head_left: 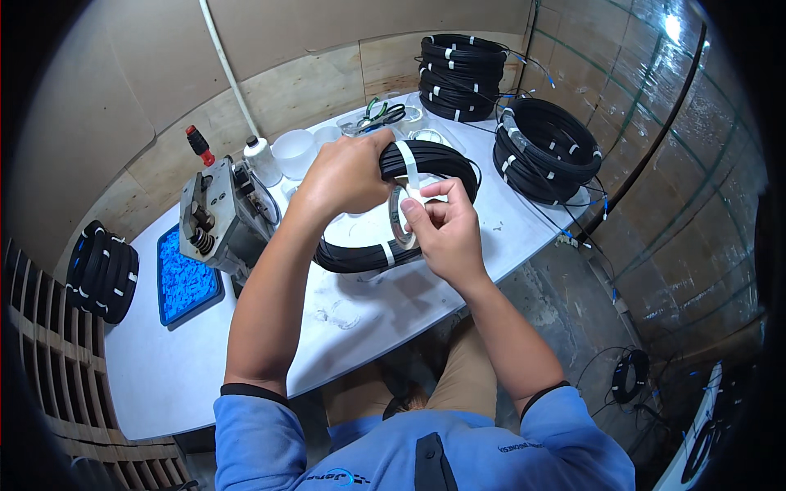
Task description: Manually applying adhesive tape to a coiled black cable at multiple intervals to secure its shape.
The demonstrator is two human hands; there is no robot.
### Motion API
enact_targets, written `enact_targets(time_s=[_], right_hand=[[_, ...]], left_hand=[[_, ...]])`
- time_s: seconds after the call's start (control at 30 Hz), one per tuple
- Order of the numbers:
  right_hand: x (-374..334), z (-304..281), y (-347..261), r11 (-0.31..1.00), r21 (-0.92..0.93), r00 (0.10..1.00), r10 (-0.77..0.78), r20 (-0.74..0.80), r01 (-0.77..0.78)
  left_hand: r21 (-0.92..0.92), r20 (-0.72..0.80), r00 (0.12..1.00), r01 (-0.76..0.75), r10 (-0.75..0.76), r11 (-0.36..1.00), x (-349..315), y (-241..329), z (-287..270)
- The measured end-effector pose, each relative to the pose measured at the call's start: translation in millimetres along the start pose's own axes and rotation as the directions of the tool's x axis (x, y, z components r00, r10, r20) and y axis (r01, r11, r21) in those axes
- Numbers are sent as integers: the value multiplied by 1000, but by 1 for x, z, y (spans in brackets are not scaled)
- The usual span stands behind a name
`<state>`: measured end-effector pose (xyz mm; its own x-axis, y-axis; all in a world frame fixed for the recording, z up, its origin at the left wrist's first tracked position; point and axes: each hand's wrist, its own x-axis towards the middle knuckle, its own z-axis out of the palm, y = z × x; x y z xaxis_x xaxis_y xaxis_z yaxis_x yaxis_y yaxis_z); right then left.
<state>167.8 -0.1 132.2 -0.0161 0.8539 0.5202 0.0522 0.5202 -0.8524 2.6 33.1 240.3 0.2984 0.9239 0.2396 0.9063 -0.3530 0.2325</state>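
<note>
A coil of black cable (440, 158) is held up over the white table, tilted. My left hand (348, 170) is closed around its upper left part, with most fingertips hidden behind the cable. My right hand (450, 237) pinches a roll of tape (398, 218) at the coil's opening. From the roll, a white strip of tape (408, 160) runs up over the cable bundle beside my left hand. Another white band (387, 253) wraps the lower part of the same coil.
Left of my forearm stand a metal machine (231, 214) and a blue tray (214, 288) of small blue pieces. Behind are a bottle (261, 162), a white cup (295, 154) and pliers (377, 119). Stacked cable coils (463, 78) and more coils (532, 168) occupy the far right.
</note>
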Motion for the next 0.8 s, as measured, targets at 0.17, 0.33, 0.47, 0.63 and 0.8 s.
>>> enact_targets(time_s=[0.17, 0.33, 0.47, 0.63, 0.8], right_hand=[[9, -5, -15, 944, 221, 970, 236, 67, -245], [15, -19, -10, 992, 24, 990, 127, -63, -126], [21, -21, -20, 984, -161, 992, 92, 85, -77], [22, -13, -18, 972, -233, 988, 5, 155, 32], [24, -16, -14, 958, -282, 993, -17, 119, 51]], left_hand=[[-21, 24, 999, 24, -23, 999, 4, -6, 0], [-26, 25, 999, 33, -32, 999, 6, -6, 1], [-63, 27, 1000, 5, -3, 998, 7, -8, 2], [-122, 52, 999, -5, 11, 993, 9, -11, -2], [-125, 82, 997, 18, -8, 992, 13, -13, -5]])
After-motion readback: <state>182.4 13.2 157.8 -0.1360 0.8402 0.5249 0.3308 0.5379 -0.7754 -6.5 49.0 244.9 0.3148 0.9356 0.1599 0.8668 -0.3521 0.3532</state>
